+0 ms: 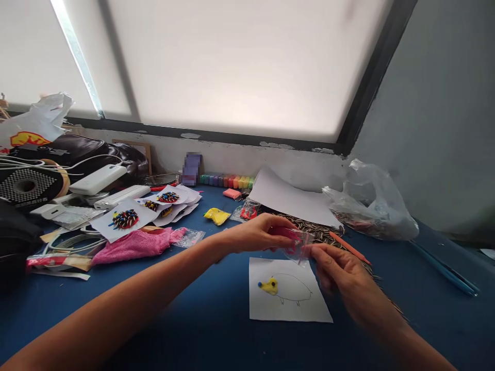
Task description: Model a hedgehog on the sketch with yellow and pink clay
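Note:
Above the table, my left hand is closed on a small clear plastic bag with something pink inside. My right hand pinches the edge of the same bag from the other side. Just below lies a white paper with a pencil outline of a hedgehog. The hedgehog's head is filled with yellow clay, with a blue nose and a dark eye. Behind my hands, sunflower seeds are heaped on the table, partly under white paper sheets. An orange pencil or crayon rests on the seeds.
Finished hedgehog pictures and a pink cloth lie at the left. A yellow clay packet and a row of coloured clay are farther back. At the right are a plastic bag and a long blue object.

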Motion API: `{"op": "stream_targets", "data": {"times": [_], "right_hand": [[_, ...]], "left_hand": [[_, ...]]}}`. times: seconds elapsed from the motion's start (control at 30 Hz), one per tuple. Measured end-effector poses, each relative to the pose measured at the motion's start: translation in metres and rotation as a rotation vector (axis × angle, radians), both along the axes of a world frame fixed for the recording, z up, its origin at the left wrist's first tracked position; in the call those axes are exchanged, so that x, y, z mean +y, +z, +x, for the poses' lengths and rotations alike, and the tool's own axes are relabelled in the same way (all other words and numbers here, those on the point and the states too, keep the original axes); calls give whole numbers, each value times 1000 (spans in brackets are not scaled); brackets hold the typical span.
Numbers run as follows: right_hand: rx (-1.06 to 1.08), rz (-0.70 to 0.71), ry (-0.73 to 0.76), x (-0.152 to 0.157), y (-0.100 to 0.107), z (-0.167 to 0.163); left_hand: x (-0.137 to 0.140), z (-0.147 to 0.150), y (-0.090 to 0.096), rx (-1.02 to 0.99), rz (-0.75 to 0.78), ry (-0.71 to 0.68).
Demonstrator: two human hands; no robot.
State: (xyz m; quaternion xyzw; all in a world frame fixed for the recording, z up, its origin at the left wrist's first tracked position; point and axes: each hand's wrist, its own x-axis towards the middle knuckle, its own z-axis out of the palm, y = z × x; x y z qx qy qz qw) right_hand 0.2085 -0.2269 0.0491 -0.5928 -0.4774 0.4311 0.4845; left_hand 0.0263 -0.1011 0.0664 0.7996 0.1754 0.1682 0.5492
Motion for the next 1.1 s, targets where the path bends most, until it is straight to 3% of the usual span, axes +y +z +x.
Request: {"op": "stream_targets", "data": {"times": [0.53, 0.67, 0.83, 0.97, 1.03, 1.1], "right_hand": [[-181, -77, 1, 0, 0, -7], [-220, -51, -17, 2, 3, -11], [-225, -20, -1, 6, 12, -20], [-238, 11, -4, 13, 23, -22], [-244, 42, -27, 19, 28, -21], [-244, 80, -57, 25, 30, -21]], "left_hand": [[1, 0, -8, -6, 15, -47], [-3, 0, -3, 7, 1, -50], [-3, -3, 6, 3, 91, 21], [6, -10, 11, -39, 64, -12], [7, -12, 15, -86, 185, 156], [3, -14, 22, -123, 419, 439]]}}
